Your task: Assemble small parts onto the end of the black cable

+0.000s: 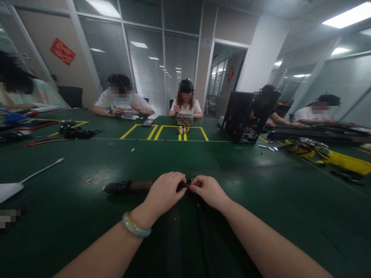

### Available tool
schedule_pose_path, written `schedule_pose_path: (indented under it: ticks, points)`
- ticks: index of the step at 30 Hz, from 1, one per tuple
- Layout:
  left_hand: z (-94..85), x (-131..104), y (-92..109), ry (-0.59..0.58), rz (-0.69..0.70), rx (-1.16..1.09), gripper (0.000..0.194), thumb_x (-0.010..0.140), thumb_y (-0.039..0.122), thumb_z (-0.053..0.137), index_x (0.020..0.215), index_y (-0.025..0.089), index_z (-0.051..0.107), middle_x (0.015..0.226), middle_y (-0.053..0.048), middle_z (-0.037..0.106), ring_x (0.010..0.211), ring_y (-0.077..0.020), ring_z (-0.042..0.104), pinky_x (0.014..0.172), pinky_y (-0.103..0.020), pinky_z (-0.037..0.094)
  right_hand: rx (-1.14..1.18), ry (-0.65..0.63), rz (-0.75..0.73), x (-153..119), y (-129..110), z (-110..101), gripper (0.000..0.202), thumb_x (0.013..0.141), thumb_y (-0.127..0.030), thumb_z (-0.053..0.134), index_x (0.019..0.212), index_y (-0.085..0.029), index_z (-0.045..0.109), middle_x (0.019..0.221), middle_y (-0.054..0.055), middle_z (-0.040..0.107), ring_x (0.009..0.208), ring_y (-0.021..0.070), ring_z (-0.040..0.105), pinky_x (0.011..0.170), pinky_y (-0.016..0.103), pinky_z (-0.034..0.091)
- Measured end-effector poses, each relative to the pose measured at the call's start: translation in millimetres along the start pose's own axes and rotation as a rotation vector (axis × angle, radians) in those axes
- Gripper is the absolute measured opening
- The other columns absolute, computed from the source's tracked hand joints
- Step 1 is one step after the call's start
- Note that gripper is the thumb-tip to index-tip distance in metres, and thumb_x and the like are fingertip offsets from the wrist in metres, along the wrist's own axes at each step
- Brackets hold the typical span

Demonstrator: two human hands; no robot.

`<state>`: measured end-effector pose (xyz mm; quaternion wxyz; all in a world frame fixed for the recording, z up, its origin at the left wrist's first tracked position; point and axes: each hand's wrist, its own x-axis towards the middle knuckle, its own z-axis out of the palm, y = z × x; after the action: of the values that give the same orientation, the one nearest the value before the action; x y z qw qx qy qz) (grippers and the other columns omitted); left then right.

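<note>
A dark electric screwdriver [127, 187] lies on the green table mat, its bit end pointing left. My left hand [166, 187] is closed around the right end of the tool, a pale green bangle [136, 225] on its wrist. Meeting it fingertip to fingertip, my right hand [207, 189] pinches a small dark piece at that end, too small and shaded to name. A thin dark cord [203, 224] runs from beneath the right hand toward the table's front edge.
A black computer case [239, 117] stands at the back right. Loose cables [72, 131] lie at the left, near a white adapter with a lead [11, 191]. Yellow and black parts [344, 160] lie at the right. Several people sit around the table.
</note>
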<state>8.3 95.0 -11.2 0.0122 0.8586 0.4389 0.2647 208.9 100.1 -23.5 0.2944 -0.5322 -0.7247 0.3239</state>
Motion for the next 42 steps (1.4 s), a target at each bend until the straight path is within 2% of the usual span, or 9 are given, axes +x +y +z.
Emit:
schedule_pose_path:
  ticks: [4, 10, 16, 20, 24, 32, 36, 38, 42]
  points:
    - [-2.7, 0, 2, -0.043, 0.058, -0.008, 0.013, 0.083, 0.024, 0.061, 0.096, 0.025, 0.062, 0.107, -0.001, 0.067, 0.101, -0.0221, 0.061, 0.090, -0.041, 0.047, 0.015, 0.008, -0.012, 0, 2, 1, 0.013, 0.082, -0.031, 0.065, 0.082, -0.020, 0.070, 0.079, 0.000, 0.071, 0.073, 0.0148, 0.064, 0.063, 0.022, 0.043]
    - [0.4, 0, 1, -0.011, -0.015, 0.008, 0.018, 0.083, 0.026, 0.061, 0.100, 0.022, 0.060, 0.099, -0.004, 0.066, 0.093, -0.0221, 0.063, 0.085, -0.038, 0.049, -0.015, 0.004, 0.006, 0, 2, 1, 0.013, 0.082, -0.031, 0.065, 0.082, -0.019, 0.071, 0.076, 0.000, 0.071, 0.069, 0.0142, 0.063, 0.060, 0.022, 0.042]
    - [-0.5, 0, 1, -0.034, 0.033, -0.011, 0.013, 0.083, 0.022, 0.060, 0.096, 0.023, 0.061, 0.099, -0.002, 0.066, 0.094, -0.0213, 0.062, 0.086, -0.038, 0.049, -0.019, 0.007, -0.007, 0, 0, 0, 0.013, 0.082, -0.030, 0.065, 0.082, -0.019, 0.071, 0.078, 0.001, 0.071, 0.071, 0.0148, 0.064, 0.061, 0.022, 0.042]
    - [-1.7, 0, 2, -0.029, -0.001, -0.015, 0.018, 0.082, 0.022, 0.061, 0.100, 0.023, 0.060, 0.098, -0.002, 0.066, 0.093, -0.0216, 0.062, 0.084, -0.038, 0.049, -0.019, 0.009, 0.007, 0, -2, 0, 0.013, 0.082, -0.030, 0.065, 0.083, -0.019, 0.071, 0.076, 0.000, 0.071, 0.069, 0.0142, 0.063, 0.059, 0.022, 0.041]
    - [-1.5, 0, 2, -0.039, -0.011, -0.004, 0.014, 0.082, 0.021, 0.061, 0.096, 0.022, 0.059, 0.095, -0.003, 0.066, 0.090, -0.0217, 0.062, 0.082, -0.038, 0.049, -0.017, 0.010, 0.013, -1, -2, 0, 0.013, 0.082, -0.031, 0.065, 0.083, -0.019, 0.071, 0.077, 0.000, 0.071, 0.070, 0.0146, 0.063, 0.059, 0.022, 0.041]
    - [-2.7, 0, 4, -0.023, 0.032, 0.028, 0.013, 0.083, 0.017, 0.061, 0.095, 0.022, 0.061, 0.102, -0.003, 0.066, 0.098, -0.0218, 0.061, 0.092, -0.040, 0.046, -0.019, 0.016, -0.003, -1, -2, 1, 0.011, 0.081, -0.029, 0.065, 0.081, -0.020, 0.071, 0.077, 0.000, 0.071, 0.070, 0.0147, 0.063, 0.060, 0.022, 0.041]
    - [-5.3, 0, 9, -0.004, 0.040, 0.066, 0.014, 0.083, 0.016, 0.061, 0.094, 0.023, 0.062, 0.104, -0.001, 0.067, 0.101, -0.0209, 0.060, 0.103, -0.044, 0.038, -0.018, 0.023, -0.019, -1, -2, 1, 0.010, 0.081, -0.028, 0.065, 0.081, -0.020, 0.071, 0.077, 0.000, 0.071, 0.069, 0.0144, 0.062, 0.060, 0.022, 0.040]
    - [-5.7, 0, 11, -0.007, 0.014, 0.071, 0.014, 0.083, 0.016, 0.060, 0.094, 0.024, 0.061, 0.104, -0.001, 0.066, 0.101, -0.0204, 0.059, 0.102, -0.042, 0.038, -0.022, 0.023, -0.020, -1, -2, 1, 0.011, 0.081, -0.029, 0.066, 0.082, -0.020, 0.071, 0.076, 0.000, 0.070, 0.068, 0.0145, 0.062, 0.058, 0.022, 0.039]
    - [-5.3, -1, 12, -0.030, -0.081, 0.054, 0.019, 0.082, 0.017, 0.061, 0.099, 0.025, 0.060, 0.099, 0.000, 0.066, 0.095, -0.0199, 0.059, 0.089, -0.037, 0.043, -0.003, 0.015, -0.012, -3, -3, 0, 0.011, 0.081, -0.030, 0.065, 0.082, -0.020, 0.071, 0.077, 0.000, 0.071, 0.070, 0.0150, 0.063, 0.058, 0.022, 0.039]
